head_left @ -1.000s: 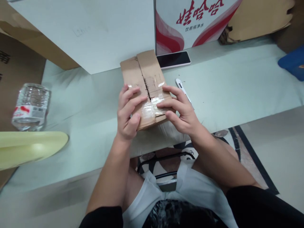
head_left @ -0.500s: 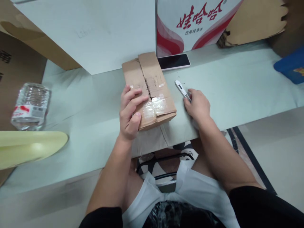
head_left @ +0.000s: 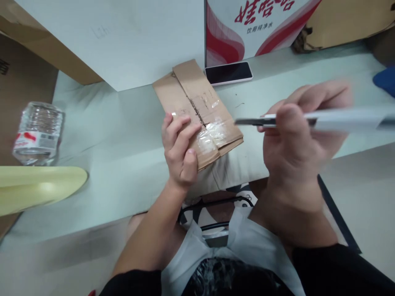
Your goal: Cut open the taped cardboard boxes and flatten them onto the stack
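A brown cardboard box (head_left: 185,96) with clear tape across its near end lies on the pale green cloth-covered table (head_left: 120,144). My left hand (head_left: 182,148) is wrapped round the box's near left side, fingers on top and thumb at the near edge. Raised above the table to the right of the box, my right hand (head_left: 299,135) grips a white box cutter (head_left: 342,120). Its dark blade points left, toward the taped end; whether it touches the box I cannot tell. Motion blurs the hand and the cutter's rear end.
Behind the box stand a large white carton (head_left: 123,41) and a red-and-white water carton (head_left: 225,37). A black-screened phone (head_left: 228,73) lies before them. At left are a clear water bottle (head_left: 38,133) and a yellow curved object (head_left: 46,187); a blue object (head_left: 385,84) is far right.
My right hand has picked the white box cutter up off the table and lifted it, its blade now showing. The box has turned slightly and shifted right under my left hand.
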`<action>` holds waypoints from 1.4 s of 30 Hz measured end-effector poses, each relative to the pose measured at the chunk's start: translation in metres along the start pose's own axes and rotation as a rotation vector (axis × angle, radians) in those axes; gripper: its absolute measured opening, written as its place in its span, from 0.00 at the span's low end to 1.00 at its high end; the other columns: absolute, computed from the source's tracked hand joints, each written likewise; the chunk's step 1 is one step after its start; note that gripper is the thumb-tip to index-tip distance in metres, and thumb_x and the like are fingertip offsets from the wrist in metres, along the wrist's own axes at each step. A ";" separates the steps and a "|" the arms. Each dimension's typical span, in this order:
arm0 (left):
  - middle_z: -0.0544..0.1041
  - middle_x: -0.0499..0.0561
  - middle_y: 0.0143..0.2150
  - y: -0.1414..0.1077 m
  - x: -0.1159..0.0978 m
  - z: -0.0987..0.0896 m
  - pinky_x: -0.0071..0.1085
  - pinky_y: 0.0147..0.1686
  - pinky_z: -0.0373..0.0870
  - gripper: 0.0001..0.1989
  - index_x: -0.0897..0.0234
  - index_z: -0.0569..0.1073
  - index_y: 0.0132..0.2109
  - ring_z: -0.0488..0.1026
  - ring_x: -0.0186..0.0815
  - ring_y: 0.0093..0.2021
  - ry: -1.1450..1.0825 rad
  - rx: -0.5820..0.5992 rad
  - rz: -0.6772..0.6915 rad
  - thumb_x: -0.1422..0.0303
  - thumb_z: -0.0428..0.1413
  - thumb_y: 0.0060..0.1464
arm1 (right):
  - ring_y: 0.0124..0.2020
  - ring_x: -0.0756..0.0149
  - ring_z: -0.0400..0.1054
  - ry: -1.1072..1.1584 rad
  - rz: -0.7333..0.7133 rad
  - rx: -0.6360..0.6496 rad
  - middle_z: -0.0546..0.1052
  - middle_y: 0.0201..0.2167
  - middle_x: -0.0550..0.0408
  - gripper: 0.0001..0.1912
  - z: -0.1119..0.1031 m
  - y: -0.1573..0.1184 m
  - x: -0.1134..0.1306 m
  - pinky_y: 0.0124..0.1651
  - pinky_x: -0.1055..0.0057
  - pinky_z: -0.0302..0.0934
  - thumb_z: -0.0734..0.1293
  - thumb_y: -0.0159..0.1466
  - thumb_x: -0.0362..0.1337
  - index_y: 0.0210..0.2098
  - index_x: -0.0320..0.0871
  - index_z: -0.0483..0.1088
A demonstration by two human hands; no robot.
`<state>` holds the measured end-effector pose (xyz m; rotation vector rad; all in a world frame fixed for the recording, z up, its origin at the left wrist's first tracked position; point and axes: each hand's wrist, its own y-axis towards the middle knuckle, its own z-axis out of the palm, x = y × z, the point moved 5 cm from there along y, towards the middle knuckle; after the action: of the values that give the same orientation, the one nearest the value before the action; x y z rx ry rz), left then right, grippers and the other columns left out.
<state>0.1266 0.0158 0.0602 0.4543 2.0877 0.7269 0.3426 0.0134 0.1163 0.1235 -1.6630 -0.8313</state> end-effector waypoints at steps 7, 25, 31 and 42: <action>0.75 0.53 0.61 -0.001 -0.002 0.000 0.59 0.78 0.45 0.27 0.55 0.78 0.56 0.67 0.52 0.69 -0.007 0.036 0.004 0.51 0.40 0.68 | 0.23 0.70 0.68 -0.273 0.091 0.330 0.74 0.22 0.59 0.17 0.022 -0.020 0.016 0.30 0.69 0.67 0.65 0.71 0.51 0.35 0.47 0.74; 0.75 0.52 0.61 -0.002 -0.003 0.001 0.58 0.78 0.47 0.27 0.55 0.78 0.55 0.67 0.52 0.69 -0.028 0.029 0.009 0.52 0.39 0.68 | 0.21 0.73 0.65 -0.327 0.043 0.446 0.75 0.21 0.61 0.07 0.036 -0.017 0.013 0.28 0.73 0.62 0.67 0.64 0.37 0.31 0.45 0.76; 0.75 0.52 0.61 -0.002 -0.002 0.002 0.58 0.77 0.46 0.29 0.55 0.78 0.54 0.66 0.53 0.69 -0.005 0.036 -0.026 0.50 0.38 0.67 | 0.21 0.73 0.63 -0.312 0.041 0.418 0.73 0.20 0.61 0.08 0.036 -0.016 0.011 0.27 0.73 0.59 0.66 0.64 0.36 0.29 0.44 0.74; 0.76 0.54 0.60 -0.002 -0.001 0.001 0.57 0.76 0.50 0.26 0.58 0.77 0.56 0.68 0.51 0.67 0.020 0.000 0.114 0.55 0.40 0.68 | 0.22 0.71 0.65 -0.235 0.119 0.476 0.73 0.21 0.60 0.10 0.036 -0.015 0.006 0.28 0.72 0.59 0.66 0.64 0.37 0.27 0.44 0.71</action>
<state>0.1278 0.0138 0.0588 0.5717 2.0935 0.7999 0.3035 0.0153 0.1108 0.2600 -2.0475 -0.3574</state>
